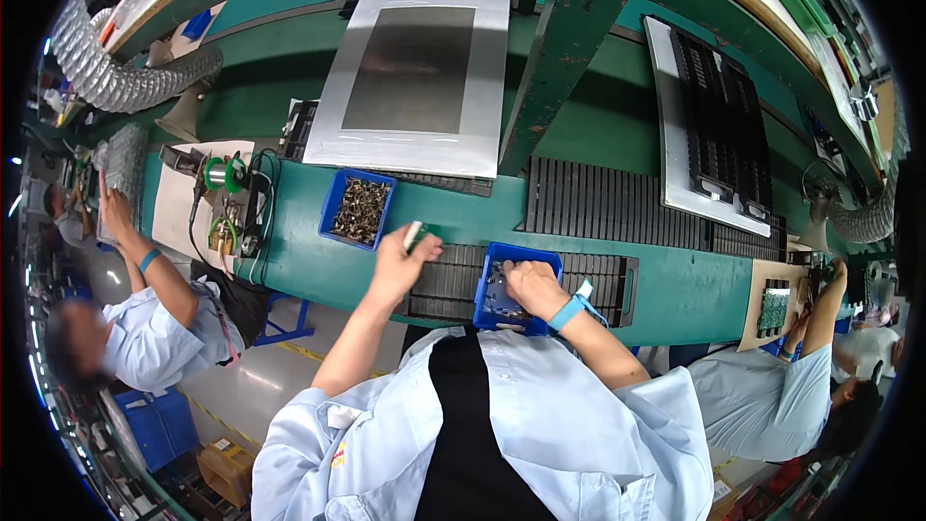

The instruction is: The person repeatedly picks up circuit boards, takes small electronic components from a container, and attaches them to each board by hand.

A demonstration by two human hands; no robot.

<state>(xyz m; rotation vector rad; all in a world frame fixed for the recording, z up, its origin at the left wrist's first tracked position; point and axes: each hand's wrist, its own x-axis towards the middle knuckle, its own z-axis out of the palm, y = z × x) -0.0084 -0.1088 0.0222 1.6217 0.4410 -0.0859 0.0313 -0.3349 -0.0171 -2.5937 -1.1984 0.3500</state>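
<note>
My left hand is closed round a small green circuit board that carries a white part. It hovers over the near end of a dark slotted tray. Beside it, my right hand reaches into a blue bin of small metal parts, its fingers drawn together. Whatever they pinch is too small to make out. A blue wrist strap circles my right wrist. Another blue bin, filled with brownish small parts, stands beyond my left hand.
A green post rises beyond the bench. Ahead lies a white-framed panel; more slotted trays sit to the right. Solder spools stand at left. Co-workers sit on both sides, with a board stack near the right one.
</note>
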